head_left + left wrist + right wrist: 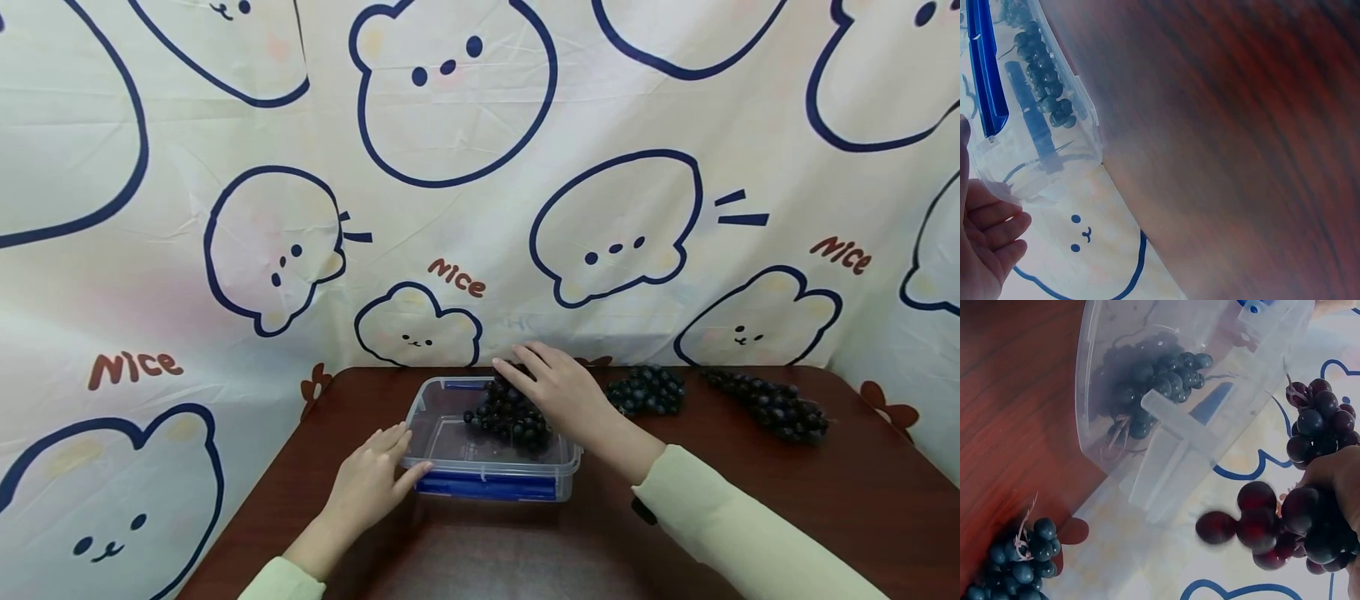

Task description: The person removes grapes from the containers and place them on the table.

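A clear plastic box (442,425) with blue clips sits on the table. My left hand (367,483) rests against its front left corner, thumb at the front rim and fingers along the left side. Above the box's right part, my right hand (558,396) holds a bunch of dark grapes (1310,528), clearest in the right wrist view. Another grape bunch (1160,381) lies inside, seen through the plastic wall. From the head view the two bunches overlap, so their border is hard to tell.
Right of the box, a grape bunch (648,390) lies near the table's back edge. A longer bunch (772,406) lies farther right. Behind the brown table (750,500) hangs a cloth (630,108) printed with bear faces.
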A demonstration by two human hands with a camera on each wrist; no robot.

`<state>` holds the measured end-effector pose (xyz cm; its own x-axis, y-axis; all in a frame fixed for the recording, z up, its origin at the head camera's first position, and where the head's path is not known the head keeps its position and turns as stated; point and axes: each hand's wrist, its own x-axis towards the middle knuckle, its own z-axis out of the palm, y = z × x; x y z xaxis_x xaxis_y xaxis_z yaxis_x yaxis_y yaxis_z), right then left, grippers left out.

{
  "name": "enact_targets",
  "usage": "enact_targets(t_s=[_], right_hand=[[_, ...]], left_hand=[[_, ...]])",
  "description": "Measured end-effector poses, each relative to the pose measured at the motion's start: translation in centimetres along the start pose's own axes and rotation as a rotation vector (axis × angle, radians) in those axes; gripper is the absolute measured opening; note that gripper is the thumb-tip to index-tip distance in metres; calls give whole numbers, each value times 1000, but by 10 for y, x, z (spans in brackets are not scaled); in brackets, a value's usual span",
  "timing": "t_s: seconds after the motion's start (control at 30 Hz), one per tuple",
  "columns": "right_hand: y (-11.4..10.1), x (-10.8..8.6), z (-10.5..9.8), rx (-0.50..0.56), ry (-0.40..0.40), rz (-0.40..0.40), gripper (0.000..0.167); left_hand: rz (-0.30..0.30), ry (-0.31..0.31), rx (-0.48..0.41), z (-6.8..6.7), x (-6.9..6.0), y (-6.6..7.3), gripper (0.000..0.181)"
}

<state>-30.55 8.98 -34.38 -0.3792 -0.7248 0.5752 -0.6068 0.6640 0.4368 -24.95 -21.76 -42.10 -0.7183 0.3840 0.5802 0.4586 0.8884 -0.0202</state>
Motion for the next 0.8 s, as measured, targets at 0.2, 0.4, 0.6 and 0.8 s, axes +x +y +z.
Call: enact_targets(t_s=[0.2, 0.4, 0.6, 0.8], right_hand=[[8, -3, -6, -19, 46, -3, 70], [17, -6, -13, -3, 55, 21, 78], [26, -13, -21, 6, 48, 49, 69], [37, -23, -25, 27, 80, 60, 69]], left_hand=[[-5, -5, 4, 0, 0, 0, 58], [-13, -18, 10, 0, 0, 0, 58], [-16, -21, 7, -1, 1, 0, 59], [-16, -23, 3, -1, 1, 0, 59]])
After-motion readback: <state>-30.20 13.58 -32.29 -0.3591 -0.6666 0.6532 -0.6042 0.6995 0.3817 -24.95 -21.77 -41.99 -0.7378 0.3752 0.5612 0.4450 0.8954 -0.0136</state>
